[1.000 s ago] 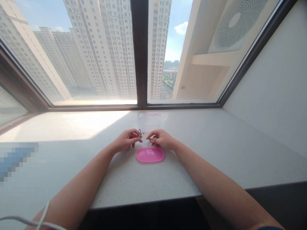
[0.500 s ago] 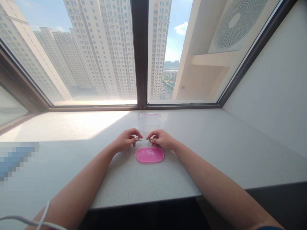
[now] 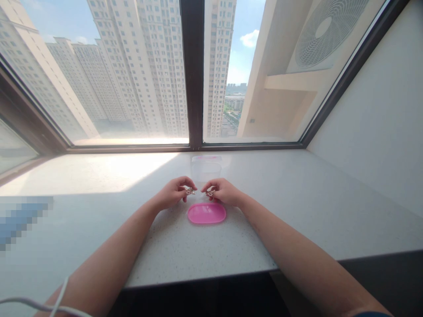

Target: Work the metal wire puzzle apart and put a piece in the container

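My left hand (image 3: 176, 192) is closed in a pinch on a small shiny gold-toned trinket (image 3: 191, 191), too small to tell its exact kind. Facing it, my right hand (image 3: 221, 192) pinches a similar trinket (image 3: 210, 193) between thumb and fingers. A narrow gap separates the two pieces. Just in front of both hands, a pink oval tray or lid (image 3: 206, 214) lies flat on the white sill, its raised rim showing. Behind the hands stands a clear plastic container (image 3: 206, 169), partly hidden by my fingers.
The white speckled sill (image 3: 172, 259) runs up to a dark window frame (image 3: 194, 148). A white wall (image 3: 373, 132) bounds the right side. A white cable (image 3: 39, 304) crosses the lower left corner, and a blurred-out blue patch (image 3: 20, 220) is at the left edge.
The trinket in my left hand has turned slightly, so more of it shows. Both hands stay in nearly the same place, and the pink piece has not moved.
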Available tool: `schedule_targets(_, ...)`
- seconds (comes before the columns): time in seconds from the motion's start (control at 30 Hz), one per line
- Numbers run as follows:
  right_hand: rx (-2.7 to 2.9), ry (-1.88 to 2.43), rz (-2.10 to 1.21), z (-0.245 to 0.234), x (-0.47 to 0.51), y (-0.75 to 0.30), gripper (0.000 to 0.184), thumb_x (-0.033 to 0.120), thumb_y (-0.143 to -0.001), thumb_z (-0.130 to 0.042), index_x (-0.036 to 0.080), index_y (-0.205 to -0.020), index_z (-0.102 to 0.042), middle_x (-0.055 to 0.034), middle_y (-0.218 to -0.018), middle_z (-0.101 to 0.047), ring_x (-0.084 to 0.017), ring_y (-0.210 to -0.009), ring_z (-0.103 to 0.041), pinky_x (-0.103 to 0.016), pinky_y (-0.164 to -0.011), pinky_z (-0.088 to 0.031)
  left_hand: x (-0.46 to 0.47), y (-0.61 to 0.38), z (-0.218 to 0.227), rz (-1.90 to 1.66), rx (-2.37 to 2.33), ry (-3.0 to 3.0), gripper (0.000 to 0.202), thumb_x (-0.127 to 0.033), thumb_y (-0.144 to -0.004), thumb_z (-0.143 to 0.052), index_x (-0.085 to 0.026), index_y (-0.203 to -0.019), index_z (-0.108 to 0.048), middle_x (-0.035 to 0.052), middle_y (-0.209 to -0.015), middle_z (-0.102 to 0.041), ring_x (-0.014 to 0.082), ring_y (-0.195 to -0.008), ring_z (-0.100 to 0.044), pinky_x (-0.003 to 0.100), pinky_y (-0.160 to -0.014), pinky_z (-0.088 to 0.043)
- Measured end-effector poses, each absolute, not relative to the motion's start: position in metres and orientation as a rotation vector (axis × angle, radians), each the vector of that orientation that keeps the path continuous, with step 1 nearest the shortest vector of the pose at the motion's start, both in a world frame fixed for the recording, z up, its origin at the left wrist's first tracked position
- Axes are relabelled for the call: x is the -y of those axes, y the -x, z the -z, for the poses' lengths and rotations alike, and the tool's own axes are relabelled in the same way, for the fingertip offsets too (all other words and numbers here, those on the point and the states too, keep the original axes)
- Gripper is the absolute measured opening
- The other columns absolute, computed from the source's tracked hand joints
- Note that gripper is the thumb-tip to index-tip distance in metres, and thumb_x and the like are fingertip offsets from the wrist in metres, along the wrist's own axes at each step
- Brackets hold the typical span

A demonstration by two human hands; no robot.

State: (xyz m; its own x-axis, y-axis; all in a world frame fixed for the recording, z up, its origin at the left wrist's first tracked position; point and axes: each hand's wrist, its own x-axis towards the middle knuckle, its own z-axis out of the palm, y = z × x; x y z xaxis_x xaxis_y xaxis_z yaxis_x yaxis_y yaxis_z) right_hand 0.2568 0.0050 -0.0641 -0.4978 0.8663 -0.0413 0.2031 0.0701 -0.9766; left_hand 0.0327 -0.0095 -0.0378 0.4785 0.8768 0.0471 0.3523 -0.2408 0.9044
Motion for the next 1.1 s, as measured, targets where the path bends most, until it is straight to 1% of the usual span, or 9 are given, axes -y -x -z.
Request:
schedule_targets(0.17, 1.778, 1.071, -1.461, 0.0629, -0.0047, -0.2566, 0.020, 0.011, -0.070, -0.059, 0.012, -0.088, -0.067, 0.0001, -0.056, -0.057, -0.012, -0.055, -0.057, -0.018, -0.044, -0.041, 0.0081, -0.0320, 0.0396, -0.728, -1.022, -1.810, 0.019, -0.024, -0.076, -0.055, -0.014, -0.092, -0.057, 0.0007, -0.069, -0.063, 0.0095, -0.052, -0.053, 0.021, -0.047, -0.035)
schedule_targets(0.33, 1.777, 1.055, -1.465, 0.0637, -0.0049, -0.2563, 0.018, 0.014, -0.070, -0.060, 0.013, -0.087, -0.067, 0.0002, -0.058, -0.057, -0.012, -0.055, -0.057, -0.018, -0.044, -0.041, 0.0085, -0.0331, 0.0392, -0.739, -1.017, -1.778, 0.019, -0.024, -0.076, -0.056, -0.014, -0.092, -0.055, 0.0053, -0.085, -0.066, 0.0081, -0.052, -0.052, 0.021, -0.047, -0.037)
schedule_targets(0.5, 1.784, 1.016, -1.463, 0.0642, -0.0057, -0.2564, 0.017, 0.017, -0.070, -0.062, 0.013, -0.087, -0.066, -0.0031, -0.072, -0.064, -0.011, -0.057, -0.058, -0.019, -0.045, -0.044, 0.0091, -0.0346, 0.0383, -0.756, -0.987, -1.737, 0.023, -0.030, -0.077, -0.061, -0.015, -0.092, -0.052, 0.0092, -0.095, -0.067, 0.0080, -0.054, -0.053, 0.022, -0.048, -0.041)
schedule_targets(0.7, 1.752, 0.966, -1.516, 0.0680, -0.0085, -0.2573, 0.020, 0.023, -0.071, -0.066, 0.014, -0.088, -0.062, -0.0062, -0.086, -0.066, -0.010, -0.055, -0.057, -0.021, -0.045, -0.046, 0.0082, -0.0338, 0.0401, -0.742, -0.954, -1.692, 0.030, -0.038, -0.079, -0.062, -0.015, -0.095, -0.049, 0.0111, -0.092, -0.069, 0.0091, -0.054, -0.054, 0.022, -0.048, -0.041)
schedule_targets(0.9, 1.736, 0.951, -1.557, 0.0705, -0.0095, -0.2582, 0.019, 0.027, -0.073, -0.068, 0.015, -0.085, -0.060, -0.0045, -0.079, -0.066, -0.010, -0.055, -0.057, -0.021, -0.046, -0.047, 0.0069, -0.0333, 0.0412, -0.737, -0.957, -1.672, 0.031, -0.038, -0.080, -0.062, -0.016, -0.097, -0.049, 0.0094, -0.084, -0.071, 0.0091, -0.051, -0.054, 0.022, -0.048, -0.040)
schedule_targets(1.1, 1.725, 0.951, -1.564, 0.0705, -0.0100, -0.2582, 0.020, 0.027, -0.074, -0.068, 0.015, -0.087, -0.060, -0.0047, -0.079, -0.066, -0.009, -0.054, -0.056, -0.021, -0.047, -0.047, 0.0041, -0.0309, 0.0450, -0.720, -0.972, -1.695, 0.029, -0.036, -0.079, -0.061, -0.015, -0.096, -0.050, 0.0089, -0.083, -0.072, 0.0082, -0.049, -0.051, 0.022, -0.047, -0.037)
